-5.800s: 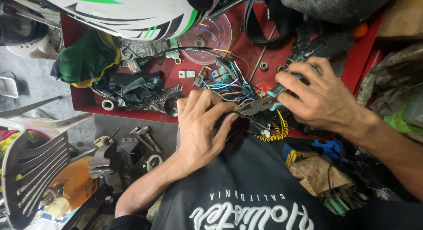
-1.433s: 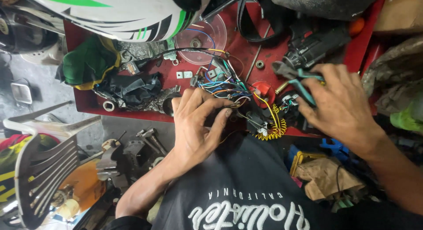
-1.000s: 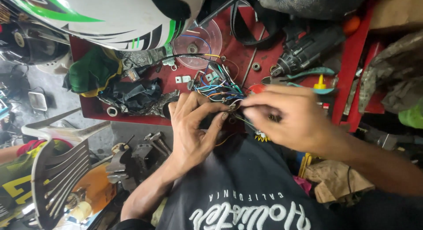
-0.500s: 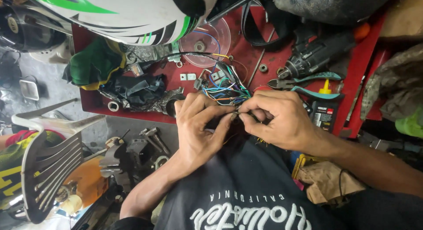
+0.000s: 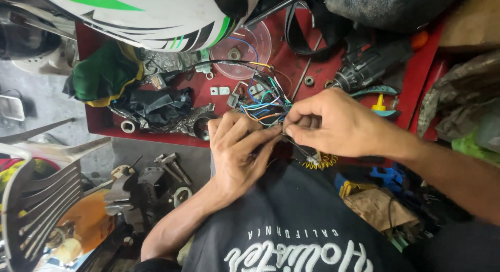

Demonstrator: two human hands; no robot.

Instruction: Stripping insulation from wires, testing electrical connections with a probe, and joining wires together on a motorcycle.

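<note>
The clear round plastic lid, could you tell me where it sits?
Head view: the clear round lid lies on the red tray, just below the white-and-green helmet.

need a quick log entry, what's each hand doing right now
Left hand: fingers pinched shut on the wires, at the edge of the red tray.
Right hand: fingers pinched shut on the same wires.

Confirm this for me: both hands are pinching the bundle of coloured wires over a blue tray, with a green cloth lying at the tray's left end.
The tray is red, not blue, as the head view shows. The rest holds: both the left hand and the right hand pinch the coloured wires over it, with the green cloth at its left end.
</note>
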